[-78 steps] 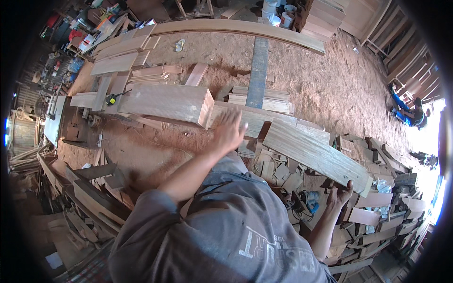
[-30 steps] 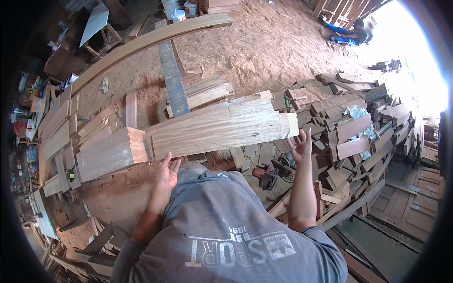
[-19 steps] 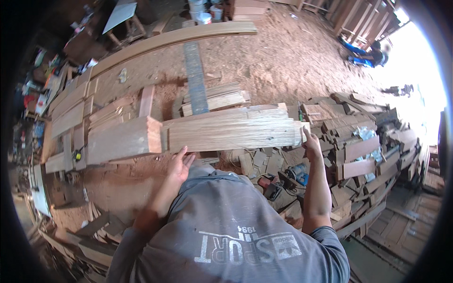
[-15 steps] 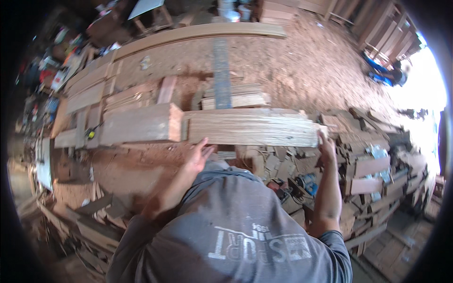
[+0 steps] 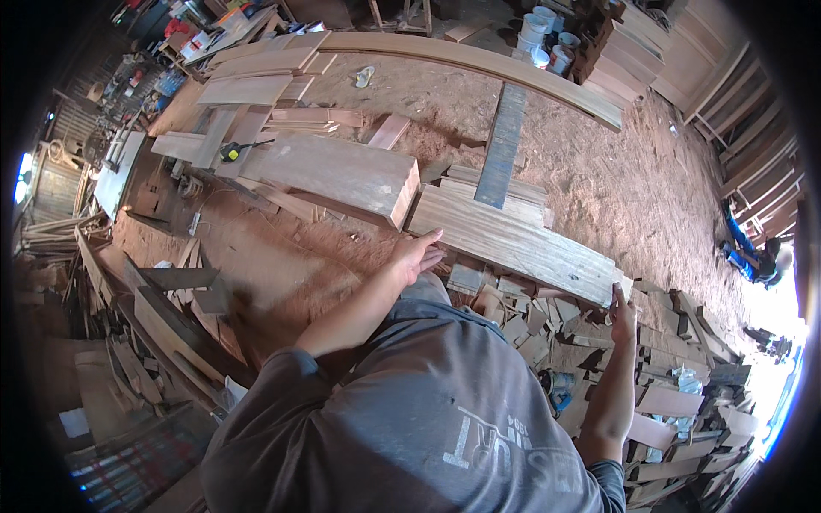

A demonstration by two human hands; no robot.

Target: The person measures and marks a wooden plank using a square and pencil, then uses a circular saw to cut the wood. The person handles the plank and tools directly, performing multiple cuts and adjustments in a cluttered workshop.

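A pale wooden board [image 5: 522, 239] with rough grain lies across in front of me, its right end slanting nearer. At its right end my right hand [image 5: 623, 315] grips the corner, fingertips at the edge. Beside the near edge, close to the board's left end, is my left hand [image 5: 416, 256], its thumb touching the edge and its fingers apart. Left of the board a thick squared timber [image 5: 329, 171] lies with its end face close to the board. A dark blue-grey strip [image 5: 502, 145] runs away from the board's far side.
A yellow-and-black tape measure [image 5: 231, 152] rests on planks to the left. A long plank [image 5: 479, 67] spans the far side, near white buckets [image 5: 534, 30]. Offcuts [image 5: 530, 329] lie below the board; stacked scrap wood [image 5: 667, 402] stands right. Someone in blue [image 5: 748, 248] is far right.
The whole view has turned, so the board and timber now slant down to the right. Both hands keep about the same places along the board.
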